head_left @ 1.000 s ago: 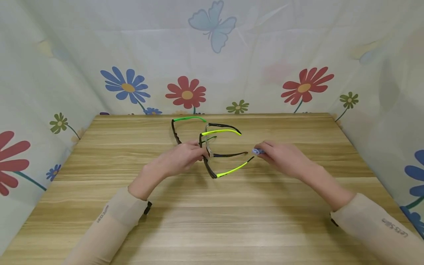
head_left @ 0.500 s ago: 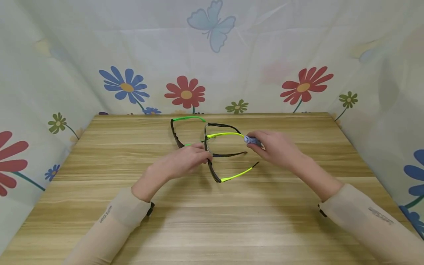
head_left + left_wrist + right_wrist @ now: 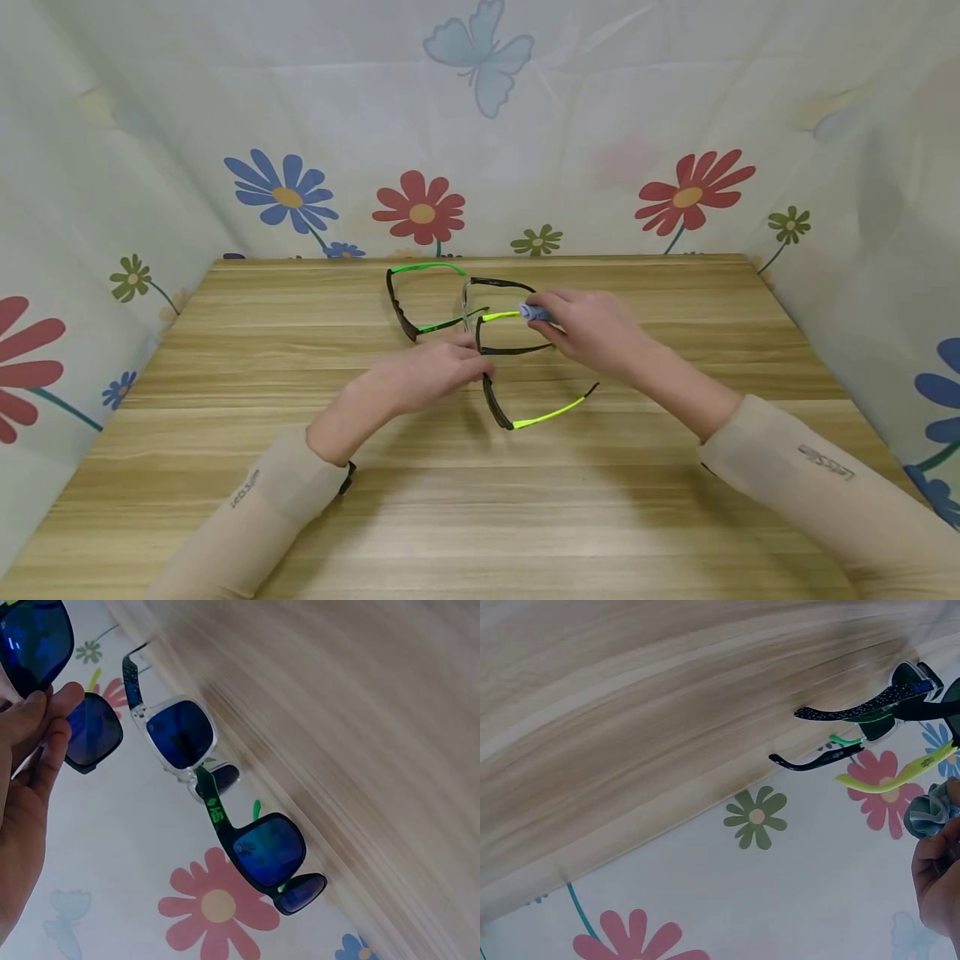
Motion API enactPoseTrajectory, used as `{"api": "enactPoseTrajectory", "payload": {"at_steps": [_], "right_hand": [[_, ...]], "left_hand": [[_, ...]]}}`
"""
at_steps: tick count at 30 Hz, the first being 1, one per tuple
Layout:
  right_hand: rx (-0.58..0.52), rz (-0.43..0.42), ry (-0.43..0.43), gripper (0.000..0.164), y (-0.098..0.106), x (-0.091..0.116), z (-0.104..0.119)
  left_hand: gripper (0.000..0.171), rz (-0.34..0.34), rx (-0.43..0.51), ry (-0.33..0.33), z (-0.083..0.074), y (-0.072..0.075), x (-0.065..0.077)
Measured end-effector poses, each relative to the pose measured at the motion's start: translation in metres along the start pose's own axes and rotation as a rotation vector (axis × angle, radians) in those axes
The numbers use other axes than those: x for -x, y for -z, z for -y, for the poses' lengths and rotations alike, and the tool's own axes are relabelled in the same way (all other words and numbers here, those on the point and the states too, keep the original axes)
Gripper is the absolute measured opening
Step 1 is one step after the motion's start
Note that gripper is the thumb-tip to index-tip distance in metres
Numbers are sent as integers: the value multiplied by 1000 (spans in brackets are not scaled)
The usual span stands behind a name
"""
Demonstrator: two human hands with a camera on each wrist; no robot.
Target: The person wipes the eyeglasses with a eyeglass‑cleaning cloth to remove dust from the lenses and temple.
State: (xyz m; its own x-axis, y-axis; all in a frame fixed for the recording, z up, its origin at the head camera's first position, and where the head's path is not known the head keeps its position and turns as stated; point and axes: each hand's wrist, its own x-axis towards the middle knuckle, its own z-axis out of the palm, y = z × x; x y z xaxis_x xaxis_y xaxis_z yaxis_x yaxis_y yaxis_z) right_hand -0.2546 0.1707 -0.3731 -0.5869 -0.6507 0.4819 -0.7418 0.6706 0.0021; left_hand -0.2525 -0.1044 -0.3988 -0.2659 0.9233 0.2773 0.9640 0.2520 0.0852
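My left hand [image 3: 423, 375] pinches the bridge of dark sunglasses with neon-yellow temples [image 3: 551, 414], holding them with the temples pointing right. In the left wrist view, thumb and fingers meet between the two blue lenses [image 3: 94, 731]. A crumpled blue-grey cloth [image 3: 533, 312] is gripped in my right hand [image 3: 596, 329], beside the far yellow temple; in the right wrist view that temple [image 3: 900, 778] passes close to the cloth [image 3: 928, 811]. Whether they touch, I cannot tell. The right fingertips are partly hidden behind the cloth.
Behind the held pair stand clear-framed sunglasses [image 3: 180, 735] with dark temples. Farther left are black sunglasses with green temples [image 3: 401, 310]. All are over a wood-grain table [image 3: 480, 517], with a flower-printed curtain [image 3: 570, 167] along its back and sides.
My right hand and the cloth have moved left, from beyond the temple tips to the far yellow temple. My left hand has shifted the yellow-templed sunglasses slightly right and nearer.
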Motion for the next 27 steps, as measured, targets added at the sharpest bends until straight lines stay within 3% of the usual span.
{"api": "enactPoseTrajectory", "payload": {"at_steps": [5, 12, 27], "right_hand": [[18, -15, 32, 28, -3, -7, 4], [18, 22, 47, 29, -8, -14, 10], [12, 159, -37, 26, -12, -21, 14]], "left_hand": [[23, 64, 32, 35, -7, 0, -5], [24, 86, -8, 35, -12, 0, -11], [23, -1, -99, -17, -16, -3, -12]]}}
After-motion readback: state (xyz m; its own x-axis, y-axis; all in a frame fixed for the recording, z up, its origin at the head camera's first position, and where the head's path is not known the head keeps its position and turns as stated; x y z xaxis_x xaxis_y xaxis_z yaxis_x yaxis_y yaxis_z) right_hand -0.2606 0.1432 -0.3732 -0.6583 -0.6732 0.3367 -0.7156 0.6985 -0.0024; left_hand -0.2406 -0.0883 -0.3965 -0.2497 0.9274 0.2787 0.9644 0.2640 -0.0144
